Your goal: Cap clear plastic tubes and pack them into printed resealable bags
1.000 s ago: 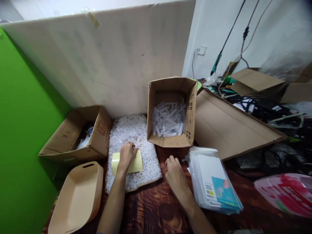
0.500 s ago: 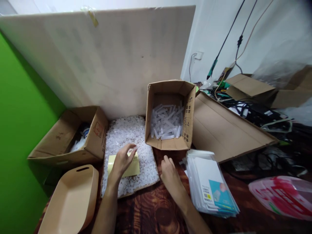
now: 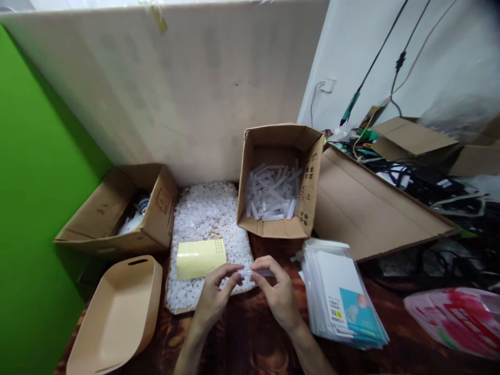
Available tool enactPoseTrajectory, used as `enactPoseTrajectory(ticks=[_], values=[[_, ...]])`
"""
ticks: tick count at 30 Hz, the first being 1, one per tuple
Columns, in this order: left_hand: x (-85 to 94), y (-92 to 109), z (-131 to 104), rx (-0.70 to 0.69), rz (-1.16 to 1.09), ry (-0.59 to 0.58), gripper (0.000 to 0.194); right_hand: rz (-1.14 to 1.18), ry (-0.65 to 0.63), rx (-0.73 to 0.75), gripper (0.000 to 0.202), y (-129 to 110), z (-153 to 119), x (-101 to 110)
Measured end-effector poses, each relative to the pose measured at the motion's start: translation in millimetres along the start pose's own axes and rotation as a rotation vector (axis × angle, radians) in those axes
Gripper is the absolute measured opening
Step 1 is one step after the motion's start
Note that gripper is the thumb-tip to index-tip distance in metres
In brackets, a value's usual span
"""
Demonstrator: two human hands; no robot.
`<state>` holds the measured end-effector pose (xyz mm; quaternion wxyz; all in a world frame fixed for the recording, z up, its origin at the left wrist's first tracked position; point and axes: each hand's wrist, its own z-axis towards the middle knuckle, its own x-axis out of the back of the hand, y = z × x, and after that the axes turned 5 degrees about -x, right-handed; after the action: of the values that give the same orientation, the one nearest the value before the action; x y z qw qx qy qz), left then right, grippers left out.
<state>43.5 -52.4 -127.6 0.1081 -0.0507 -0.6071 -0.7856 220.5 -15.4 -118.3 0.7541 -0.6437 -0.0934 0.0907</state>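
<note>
My left hand [image 3: 219,292] and my right hand [image 3: 278,296] meet just over the front right corner of a tray of small white plastic pieces [image 3: 207,208]. In a pinch, my right hand grips a clear plastic tube [image 3: 267,272], whose end sticks out past the fingers. My left thumb and forefinger close on a small translucent piece [image 3: 244,272] at the tube's other end; the fingers partly hide it. A yellow sheet [image 3: 201,259] with small print lies on the white pieces, left of my hands.
A cardboard box [image 3: 312,203] of clear tubes stands behind my hands. Flat plastic bags [image 3: 336,291] are stacked at right, near a pink package [image 3: 457,317]. Left are a beige bin [image 3: 113,317] and another cardboard box [image 3: 160,208]. Cables [image 3: 425,182] pile up behind a cardboard flap [image 3: 375,208].
My left hand has come right and toward me from over the yellow sheet, and now meets my right hand. The tube shows in my right fingers. The view has shifted slightly.
</note>
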Motion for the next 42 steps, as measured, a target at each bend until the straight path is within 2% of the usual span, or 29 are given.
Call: enactPoseTrajectory(ticks=[2,6,8,9,11,12,14,15,18,19,20,22,24,26,28,29,31,34,36,38,42], values=[[-2.5,3.0,-2.1,-0.067,0.051,0.007,0.018,0.07,0.004,-0.061,0.014,6.2,-1.2,-1.9],[-1.8,3.9,-4.3,-0.344,0.198,-0.021,0.021,0.201,0.025,-0.232,0.024,20.5,-3.3,-2.2],[-1.5,1.9,-6.3,-0.372,0.222,-0.026,0.022,0.242,0.043,-0.269,0.026,26.1,-4.5,-2.1],[-2.0,1.0,-7.5,-0.329,0.225,-0.013,0.024,0.249,0.05,-0.271,0.026,27.9,-5.3,-2.1],[-4.5,0.3,-9.8,-0.156,0.223,0.002,0.027,0.245,0.058,-0.252,0.026,29.6,-6.8,-2.3],[-6.3,0.8,-10.7,-0.054,0.219,-0.01,0.028,0.238,0.053,-0.239,0.025,29.8,-7.5,-2.4],[-10.6,3.0,-11.2,0.091,0.219,-0.056,0.041,0.236,0.038,-0.212,0.023,29.6,-8.5,-2.3],[-12.6,4.5,-10.9,0.108,0.215,-0.074,0.045,0.239,0.035,-0.199,0.022,29.7,-8.9,-1.8],[-16.7,8.2,-9.0,0.021,0.165,-0.058,0.025,0.248,0.049,-0.164,0.02,31.7,-9.8,1.6],[-17.6,8.7,-8.5,0.011,0.141,-0.047,0.027,0.249,0.055,-0.152,0.019,32.7,-10.1,3.1],[-18.5,8.9,-8.3,0.031,0.118,-0.05,0.032,0.246,0.057,-0.139,0.018,33.7,-10.6,4.4],[-20.3,9.1,-8.6,0.155,0.091,-0.073,0.032,0.234,0.047,-0.114,0.017,35.2,-11.7,6.3],[-22.3,10.2,-9.0,0.253,0.117,-0.102,0.046,0.226,0.032,-0.092,0.015,36.1,-12.8,6.8],[-24.0,12.5,-9.0,0.216,0.17,-0.104,0.048,0.23,0.03,-0.089,0.015,36.9,-13.6,6.6],[-25.2,14.3,-8.4,0.107,0.194,-0.077,0.028,0.234,0.044,-0.093,0.015,38.0,-13.9,6.7],[-25.8,14.3,-8.2,0.076,0.178,-0.061,0.025,0.231,0.051,-0.094,0.015,38.6,-13.9,7.0],[-27.6,12.4,-8.1,0.116,0.124,-0.048,0.035,0.222,0.051,-0.082,0.015,39.3,-14.2,7.9],[-31.6,8.5,-8.8,0.334,0.033,-0.102,0.057,0.211,0.034,-0.036,0.014,38.3,-15.6,8.4],[-34.4,9.2,-9.1,0.398,0.025,-0.128,0.066,0.208,0.039,-0.016,0.015,36.8,-17.7,7.4],[-36.4,12.5,-9.2,0.312,0.106,-0.124,0.055,0.221,0.081,-0.034,0.018,35.9,-20.6,5.1],[-34.1,12.8,-8.5,-0.103,0.357,-0.135,0.019,0.32,0.167,-0.163,0.026,38.6,-28.1,-2.3]])
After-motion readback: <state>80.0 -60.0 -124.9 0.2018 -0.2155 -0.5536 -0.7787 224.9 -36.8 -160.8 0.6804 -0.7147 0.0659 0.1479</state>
